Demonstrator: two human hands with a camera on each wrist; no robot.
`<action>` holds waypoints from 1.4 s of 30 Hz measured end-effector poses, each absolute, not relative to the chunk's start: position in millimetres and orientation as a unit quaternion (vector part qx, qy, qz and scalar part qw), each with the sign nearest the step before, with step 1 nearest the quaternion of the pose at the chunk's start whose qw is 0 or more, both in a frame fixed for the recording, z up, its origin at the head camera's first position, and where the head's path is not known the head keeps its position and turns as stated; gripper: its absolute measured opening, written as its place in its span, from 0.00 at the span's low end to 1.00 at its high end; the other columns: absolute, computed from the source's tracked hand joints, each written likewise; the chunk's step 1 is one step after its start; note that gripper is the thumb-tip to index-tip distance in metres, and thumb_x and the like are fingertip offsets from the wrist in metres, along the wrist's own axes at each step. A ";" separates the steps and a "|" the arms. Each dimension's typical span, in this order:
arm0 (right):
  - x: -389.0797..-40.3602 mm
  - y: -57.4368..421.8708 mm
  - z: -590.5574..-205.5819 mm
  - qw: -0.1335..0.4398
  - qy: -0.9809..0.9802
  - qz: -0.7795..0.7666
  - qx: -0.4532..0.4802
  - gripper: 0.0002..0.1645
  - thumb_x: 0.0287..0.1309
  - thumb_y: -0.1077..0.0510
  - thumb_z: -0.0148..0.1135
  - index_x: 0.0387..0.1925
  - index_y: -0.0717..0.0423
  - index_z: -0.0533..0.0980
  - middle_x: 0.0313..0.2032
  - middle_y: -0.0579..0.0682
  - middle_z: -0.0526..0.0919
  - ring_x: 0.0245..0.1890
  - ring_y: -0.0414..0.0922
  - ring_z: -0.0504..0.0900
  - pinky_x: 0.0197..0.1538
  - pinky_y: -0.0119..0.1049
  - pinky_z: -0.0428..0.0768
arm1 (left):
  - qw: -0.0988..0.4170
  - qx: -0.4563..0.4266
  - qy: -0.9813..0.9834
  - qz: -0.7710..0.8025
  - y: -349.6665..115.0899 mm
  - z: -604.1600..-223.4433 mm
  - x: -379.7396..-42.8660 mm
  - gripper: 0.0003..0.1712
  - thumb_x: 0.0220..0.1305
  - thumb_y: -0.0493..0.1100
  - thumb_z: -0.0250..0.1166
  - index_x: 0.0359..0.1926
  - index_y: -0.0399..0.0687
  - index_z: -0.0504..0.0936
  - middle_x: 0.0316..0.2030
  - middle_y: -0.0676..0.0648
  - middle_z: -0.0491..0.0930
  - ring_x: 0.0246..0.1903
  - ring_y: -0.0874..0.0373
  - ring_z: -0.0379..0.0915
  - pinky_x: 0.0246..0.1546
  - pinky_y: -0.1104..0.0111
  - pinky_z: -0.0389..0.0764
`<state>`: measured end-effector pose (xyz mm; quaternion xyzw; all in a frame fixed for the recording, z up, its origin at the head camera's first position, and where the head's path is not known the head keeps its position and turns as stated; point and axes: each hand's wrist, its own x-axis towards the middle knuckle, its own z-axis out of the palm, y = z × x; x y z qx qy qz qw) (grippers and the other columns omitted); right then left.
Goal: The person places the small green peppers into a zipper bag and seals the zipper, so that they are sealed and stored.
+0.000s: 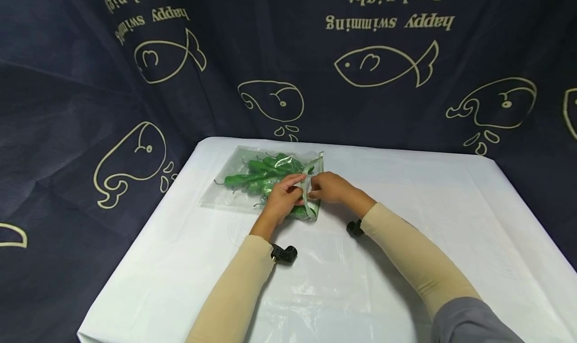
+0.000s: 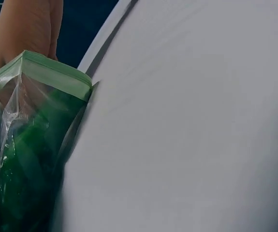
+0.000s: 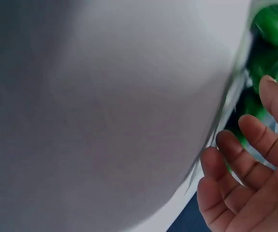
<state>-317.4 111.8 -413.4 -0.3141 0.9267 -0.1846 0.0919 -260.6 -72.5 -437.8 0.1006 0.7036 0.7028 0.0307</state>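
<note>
A clear zip bag (image 1: 219,195) with a pale green band along its mouth (image 2: 56,77) lies toward the back of the table, its mouth facing right. Several green peppers (image 1: 257,175) are inside. My left hand (image 1: 280,200) pinches the bag by its mouth; only a sliver of it shows at the edge of the left wrist view. At the mouth from the other side is my right hand (image 1: 331,187), thumb apart from the loosely bent fingers (image 3: 235,157), with nothing between them. In the left wrist view, part of the right hand (image 2: 25,29) is behind the band.
A white cloth covers the table (image 1: 405,183). Behind and to the left hangs a dark blue curtain (image 1: 288,32) printed with fish and whales. Each wrist carries a small black camera (image 1: 285,254).
</note>
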 end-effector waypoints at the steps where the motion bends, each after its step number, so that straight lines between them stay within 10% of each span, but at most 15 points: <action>1: -318.9 116.0 -412.6 0.090 0.925 -0.205 -0.306 0.13 0.64 0.52 0.66 0.26 0.52 0.76 0.23 0.46 0.76 0.23 0.42 0.69 0.28 0.35 0.69 | 0.029 0.100 0.708 0.698 -71.3 -436.4 -259.5 0.25 0.68 0.29 0.55 0.65 0.42 0.77 0.65 0.51 0.70 0.42 0.55 0.75 0.34 0.70 0.85; 7: -329.6 141.0 -410.7 0.055 0.919 -0.338 -0.197 0.08 0.68 0.53 0.60 0.37 0.54 0.77 0.39 0.51 0.81 0.35 0.48 0.78 0.35 0.43 0.77 | 0.018 0.100 0.742 0.663 -62.7 -429.1 -251.4 0.28 0.67 0.30 0.55 0.67 0.45 0.74 0.68 0.47 0.67 0.44 0.47 0.77 0.33 0.66 0.87; 16: -350.3 148.2 -423.4 0.103 0.828 -0.548 -0.048 0.29 0.73 0.50 0.53 0.66 0.64 0.65 0.58 0.62 0.73 0.55 0.57 0.76 0.56 0.51 0.79 | -0.004 0.174 0.834 0.524 -56.0 -419.6 -237.1 0.25 0.67 0.35 0.57 0.64 0.41 0.77 0.64 0.44 0.72 0.41 0.52 0.79 0.38 0.66 0.82; 31: -364.7 130.6 -434.5 0.120 0.782 -0.611 0.019 0.23 0.72 0.58 0.53 0.64 0.64 0.68 0.47 0.58 0.76 0.38 0.44 0.77 0.42 0.35 0.82 | 0.020 0.303 0.911 0.279 -40.9 -412.2 -211.5 0.22 0.66 0.39 0.60 0.60 0.39 0.81 0.60 0.38 0.76 0.62 0.46 0.70 0.65 0.58 0.71; 42: -366.3 133.0 -442.8 0.116 0.762 -0.637 0.030 0.21 0.72 0.64 0.50 0.63 0.65 0.69 0.47 0.57 0.76 0.33 0.40 0.77 0.38 0.29 0.81 | 0.147 0.411 0.876 0.206 -56.2 -369.9 -222.7 0.22 0.69 0.39 0.59 0.62 0.40 0.79 0.52 0.45 0.82 0.35 0.62 0.74 0.48 0.70 0.76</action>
